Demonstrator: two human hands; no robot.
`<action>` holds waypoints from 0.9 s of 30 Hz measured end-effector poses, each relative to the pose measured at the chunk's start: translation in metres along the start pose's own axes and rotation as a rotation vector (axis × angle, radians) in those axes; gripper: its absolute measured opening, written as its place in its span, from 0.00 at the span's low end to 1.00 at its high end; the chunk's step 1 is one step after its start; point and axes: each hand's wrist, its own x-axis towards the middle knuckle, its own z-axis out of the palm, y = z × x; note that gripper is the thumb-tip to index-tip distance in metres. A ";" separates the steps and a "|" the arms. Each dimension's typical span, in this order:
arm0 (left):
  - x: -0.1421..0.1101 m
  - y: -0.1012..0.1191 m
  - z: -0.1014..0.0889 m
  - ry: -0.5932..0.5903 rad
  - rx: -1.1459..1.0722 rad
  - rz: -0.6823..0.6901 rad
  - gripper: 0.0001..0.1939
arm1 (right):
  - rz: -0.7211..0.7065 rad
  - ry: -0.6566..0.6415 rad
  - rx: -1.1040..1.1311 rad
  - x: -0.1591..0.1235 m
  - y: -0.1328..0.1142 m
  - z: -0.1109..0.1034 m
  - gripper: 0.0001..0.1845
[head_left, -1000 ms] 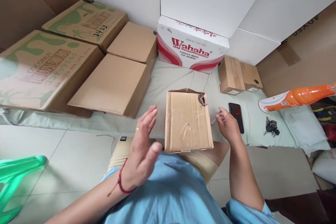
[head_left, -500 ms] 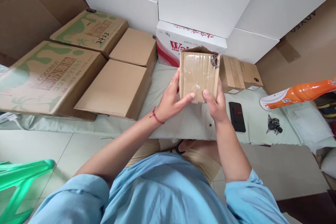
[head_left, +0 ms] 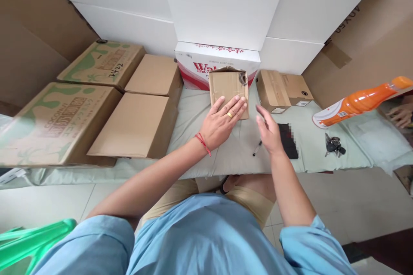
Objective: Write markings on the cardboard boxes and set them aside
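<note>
Cloth-covered tabletop (head_left: 190, 114), pale panels (head_left: 219, 4) behind. Small box (head_left: 226, 84) sits mid-width toward the back edge, just before the white carton (head_left: 189, 64); contact unclear. Step in hand looks like settling the small box; next move likely calls for easing off without tipping it. Your left hand (head_left: 222, 121) lies flat on it, fingers extended, nearly together, not gripping. Your right hand (head_left: 269, 133) looks empty, fingers parted, near the pen (head_left: 256, 149) and phone (head_left: 289, 144).
</note>
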 end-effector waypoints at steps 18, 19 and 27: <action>-0.014 -0.019 -0.004 -0.038 0.078 0.114 0.40 | 0.685 0.104 -0.941 -0.101 0.093 -0.078 0.49; -0.014 -0.019 -0.005 -0.036 0.086 0.117 0.39 | 0.720 0.057 -0.947 -0.095 0.093 -0.083 0.47; -0.015 -0.026 -0.010 -0.062 0.016 0.114 0.40 | 0.684 -0.151 -0.922 -0.086 0.098 -0.119 0.47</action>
